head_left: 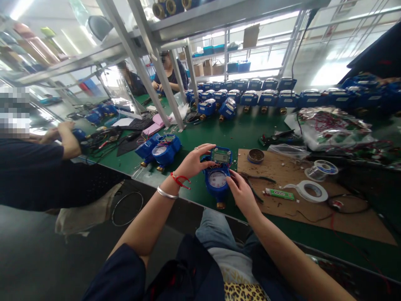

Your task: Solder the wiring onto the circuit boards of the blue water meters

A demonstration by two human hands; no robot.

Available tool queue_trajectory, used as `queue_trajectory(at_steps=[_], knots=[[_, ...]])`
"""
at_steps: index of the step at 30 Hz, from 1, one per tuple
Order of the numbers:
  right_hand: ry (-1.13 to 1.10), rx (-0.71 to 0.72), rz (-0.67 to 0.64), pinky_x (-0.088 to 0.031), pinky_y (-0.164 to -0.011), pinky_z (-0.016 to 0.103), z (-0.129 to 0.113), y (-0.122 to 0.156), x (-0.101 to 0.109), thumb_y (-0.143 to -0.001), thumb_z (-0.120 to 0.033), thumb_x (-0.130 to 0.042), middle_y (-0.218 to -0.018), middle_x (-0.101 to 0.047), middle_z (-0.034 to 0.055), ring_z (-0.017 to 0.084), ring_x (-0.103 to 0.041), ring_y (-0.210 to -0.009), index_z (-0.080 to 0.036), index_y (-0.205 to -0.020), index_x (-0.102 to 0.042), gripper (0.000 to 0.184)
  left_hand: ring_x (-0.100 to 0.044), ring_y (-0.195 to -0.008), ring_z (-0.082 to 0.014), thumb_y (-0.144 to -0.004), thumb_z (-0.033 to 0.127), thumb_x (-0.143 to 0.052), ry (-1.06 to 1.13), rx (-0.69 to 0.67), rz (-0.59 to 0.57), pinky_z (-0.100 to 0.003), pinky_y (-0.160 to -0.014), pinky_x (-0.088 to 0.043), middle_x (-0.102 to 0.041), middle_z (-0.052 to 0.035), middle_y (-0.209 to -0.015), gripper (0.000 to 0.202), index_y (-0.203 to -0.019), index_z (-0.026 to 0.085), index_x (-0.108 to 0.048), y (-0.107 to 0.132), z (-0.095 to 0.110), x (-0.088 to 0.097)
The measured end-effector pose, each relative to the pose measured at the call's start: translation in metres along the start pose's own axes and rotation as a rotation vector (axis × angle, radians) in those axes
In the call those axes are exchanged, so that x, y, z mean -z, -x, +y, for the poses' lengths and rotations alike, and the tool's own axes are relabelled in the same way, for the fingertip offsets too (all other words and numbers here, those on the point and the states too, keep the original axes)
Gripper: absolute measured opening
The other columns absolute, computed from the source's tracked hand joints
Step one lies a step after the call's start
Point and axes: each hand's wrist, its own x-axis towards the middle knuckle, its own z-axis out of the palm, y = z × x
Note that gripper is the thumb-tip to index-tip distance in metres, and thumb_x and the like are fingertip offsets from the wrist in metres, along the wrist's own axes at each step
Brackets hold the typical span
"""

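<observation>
A blue water meter (217, 184) with a round white dial and a brass fitting stands on the green bench in front of me. At its upper end sits a green circuit board (221, 156) with a small grey display and thin wires. My left hand (202, 158) grips the board end, thumb near the wires and fingers over the far edge. With its fingers against the meter's right side, my right hand (240, 188) steadies the body. Two more blue meters (163, 151) stand to the left, their upper boxes uncovered.
On a cardboard sheet (269, 217) at right lie a round tin (255, 156), white tape (312, 191), a solder spool (321, 170) and a green-and-white tube (280, 194). Rows of finished-looking blue meters (267, 98) line the back. Metal shelf posts (150, 67) rise ahead. A co-worker's arm (67, 140) is at left.
</observation>
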Motion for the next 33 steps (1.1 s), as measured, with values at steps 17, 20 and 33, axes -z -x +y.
queue_trajectory(at_steps=[17,20,33], knots=[[0.196,0.324,0.073,-0.034,-0.114,0.042,-0.027,-0.051,0.001,-0.090,-0.044,-0.054,-0.144,-0.048,0.0105,0.022,-0.045,-0.133,-0.017,-0.141,-0.045,0.058,-0.054,-0.118,-0.0249,-0.086,0.048,-0.064,0.013,0.092,0.148,-0.038,-0.104,-0.042,-0.056,-0.0103,-0.128,0.055,-0.131,0.019,-0.054,0.013,-0.017,-0.014],[0.195,0.305,0.088,-0.035,-0.113,0.040,-0.027,-0.050,-0.001,-0.091,-0.044,-0.053,-0.143,-0.049,0.0092,0.022,-0.047,-0.132,-0.018,-0.142,-0.045,0.058,-0.047,-0.127,-0.0266,-0.087,0.047,-0.061,-0.043,0.068,0.137,-0.040,-0.110,-0.036,-0.051,-0.0120,-0.134,0.060,-0.137,0.019,-0.047,0.016,-0.019,-0.021],[0.108,0.251,0.105,-0.046,-0.104,0.040,-0.023,-0.049,-0.006,-0.089,-0.046,-0.056,-0.140,-0.054,0.0060,0.022,-0.059,-0.117,-0.024,-0.144,-0.043,0.061,-0.045,-0.130,-0.0256,-0.083,0.030,-0.065,-0.066,0.065,0.265,-0.044,-0.112,-0.034,-0.048,-0.0135,-0.140,0.065,-0.141,0.018,-0.038,0.018,-0.018,-0.045]])
